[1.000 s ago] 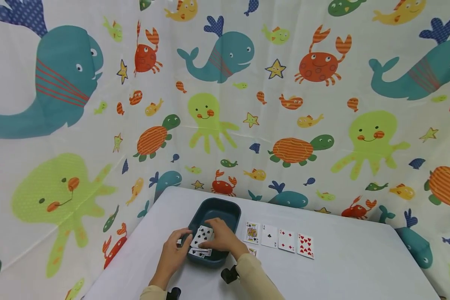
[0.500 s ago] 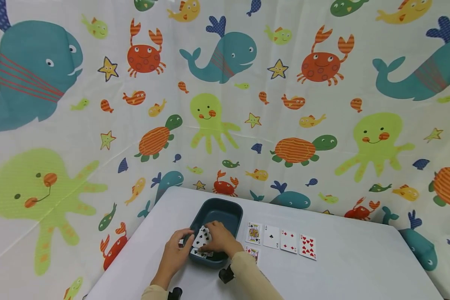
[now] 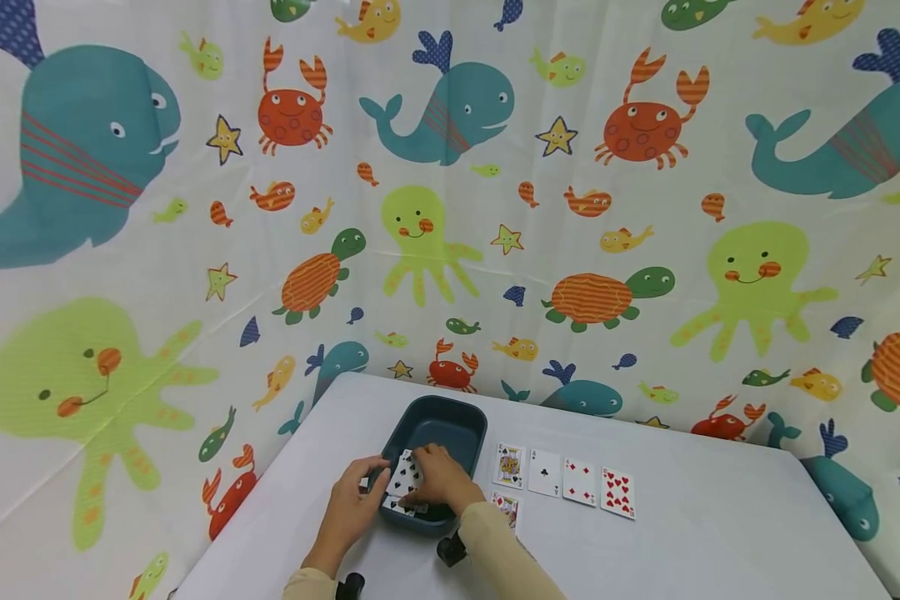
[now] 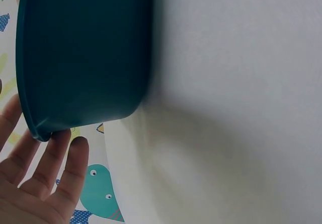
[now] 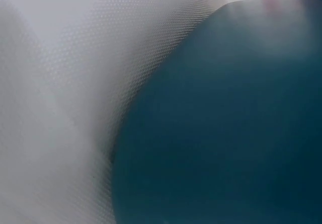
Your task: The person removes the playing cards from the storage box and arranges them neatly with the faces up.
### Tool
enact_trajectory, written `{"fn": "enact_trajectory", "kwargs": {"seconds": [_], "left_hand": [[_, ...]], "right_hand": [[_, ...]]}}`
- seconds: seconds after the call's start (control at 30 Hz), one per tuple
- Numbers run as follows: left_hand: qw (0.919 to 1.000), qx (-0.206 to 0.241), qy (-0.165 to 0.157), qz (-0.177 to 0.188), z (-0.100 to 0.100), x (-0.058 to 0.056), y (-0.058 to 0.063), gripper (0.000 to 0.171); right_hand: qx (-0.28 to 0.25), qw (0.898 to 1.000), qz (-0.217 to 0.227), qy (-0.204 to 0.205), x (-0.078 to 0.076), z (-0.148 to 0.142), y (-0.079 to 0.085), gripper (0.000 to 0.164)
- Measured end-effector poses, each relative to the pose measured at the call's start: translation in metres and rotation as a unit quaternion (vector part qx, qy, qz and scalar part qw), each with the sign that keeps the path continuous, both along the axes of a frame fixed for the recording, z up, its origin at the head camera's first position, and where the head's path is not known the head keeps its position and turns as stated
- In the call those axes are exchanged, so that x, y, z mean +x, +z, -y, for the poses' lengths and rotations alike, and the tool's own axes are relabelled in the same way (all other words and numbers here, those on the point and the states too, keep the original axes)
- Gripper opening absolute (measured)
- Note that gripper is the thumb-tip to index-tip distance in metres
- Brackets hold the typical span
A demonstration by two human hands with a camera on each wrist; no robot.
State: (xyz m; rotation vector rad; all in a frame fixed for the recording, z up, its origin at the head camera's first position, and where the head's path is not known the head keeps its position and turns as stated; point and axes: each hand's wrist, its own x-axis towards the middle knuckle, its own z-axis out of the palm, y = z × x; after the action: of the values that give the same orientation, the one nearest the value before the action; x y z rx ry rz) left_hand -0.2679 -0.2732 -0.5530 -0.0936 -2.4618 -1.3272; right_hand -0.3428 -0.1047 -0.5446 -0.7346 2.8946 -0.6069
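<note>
A dark teal plastic tub (image 3: 461, 410) stands on the white table. Playing cards (image 3: 403, 479), spades on the top ones, lie face up in its near left part. My right hand (image 3: 442, 479) reaches into the tub and grips the cards, thumb at their near edge and fingers at the far edge. On the tub's left side my left hand (image 3: 352, 500) touches the rim; in the left wrist view its fingers (image 4: 75, 168) look fairly straight against the lip. The right wrist view is mostly filled by the tub's wall (image 5: 216, 113).
Right of the tub lies a row of face-up cards: a king of spades (image 3: 508, 465), an ace of clubs (image 3: 544, 472), a diamond card (image 3: 579, 482) and a heart card (image 3: 617, 492). A red face card (image 3: 506, 506) lies below, partly behind the right sleeve. A sea-animal curtain (image 3: 450, 250) hangs behind.
The right hand has shifted slightly within the tub, and the spade card under it has turned and lies lower. The left hand stays at the rim. The head view has shifted a little.
</note>
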Motion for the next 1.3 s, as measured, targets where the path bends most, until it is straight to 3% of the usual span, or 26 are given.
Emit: {"fn": "enact_trajectory", "kwargs": {"seconds": [0.83,1.3], "left_hand": [[0.9999,0.0,0.0,0.014,0.001,0.0,-0.001,0.022],[0.9998,-0.017,0.006,-0.003,0.001,0.002,-0.002,0.02]], "right_hand": [[0.009,0.999,-0.026,0.023,0.001,-0.002,-0.004,0.067],[-0.009,0.999,-0.027,0.016,0.003,-0.009,0.008,0.072]]}}
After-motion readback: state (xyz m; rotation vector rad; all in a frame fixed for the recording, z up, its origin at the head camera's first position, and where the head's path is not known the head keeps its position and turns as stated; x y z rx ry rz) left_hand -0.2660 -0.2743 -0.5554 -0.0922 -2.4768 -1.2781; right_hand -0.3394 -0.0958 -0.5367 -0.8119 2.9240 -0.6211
